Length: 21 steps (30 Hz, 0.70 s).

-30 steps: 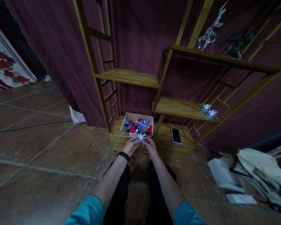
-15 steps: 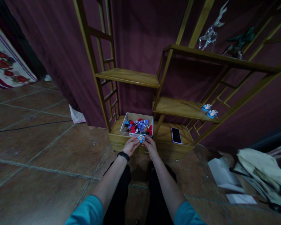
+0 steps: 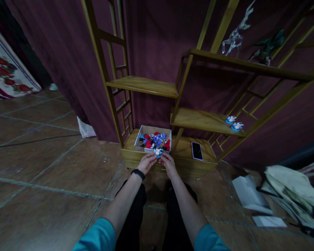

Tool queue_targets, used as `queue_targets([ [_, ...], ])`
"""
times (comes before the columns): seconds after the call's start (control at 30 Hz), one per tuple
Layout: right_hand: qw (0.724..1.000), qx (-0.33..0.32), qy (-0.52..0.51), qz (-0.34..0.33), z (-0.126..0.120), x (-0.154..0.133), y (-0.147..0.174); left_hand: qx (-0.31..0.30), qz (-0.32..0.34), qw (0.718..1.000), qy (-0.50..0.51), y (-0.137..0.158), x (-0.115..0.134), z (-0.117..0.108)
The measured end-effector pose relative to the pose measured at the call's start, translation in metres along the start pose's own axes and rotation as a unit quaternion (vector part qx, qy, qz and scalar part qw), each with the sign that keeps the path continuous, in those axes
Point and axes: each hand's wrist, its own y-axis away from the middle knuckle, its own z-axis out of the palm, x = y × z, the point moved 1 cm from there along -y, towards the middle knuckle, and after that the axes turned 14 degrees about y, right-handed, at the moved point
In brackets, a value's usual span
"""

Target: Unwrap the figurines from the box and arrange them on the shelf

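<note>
A small blue and white figurine is held between my two hands, just in front of a shallow box. My left hand, with a black band on its wrist, grips the figurine from the left with closed fingers. From the right, my right hand pinches the same figurine. Behind it, the open white cardboard box stands on the low wooden base, holding several red, purple, blue and black figurines in a heap.
Two similar blue and white figurines stand on the right middle shelf. A phone lies on the base. A clear deer statuette and a dark green ornament sit on the upper shelf. A pale bag lies on the floor.
The figurine has turned and tilted slightly between my fingers and sits a touch higher. My arms and the other objects stay in place.
</note>
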Motion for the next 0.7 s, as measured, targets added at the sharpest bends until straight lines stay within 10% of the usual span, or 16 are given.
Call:
queue_targets([
  [0.7,1.0,-0.005,-0.009,0.02,-0.0004,-0.0004,0.0038,0.02,0.031,0.999,-0.03,-0.0007,-0.0024,-0.0002],
])
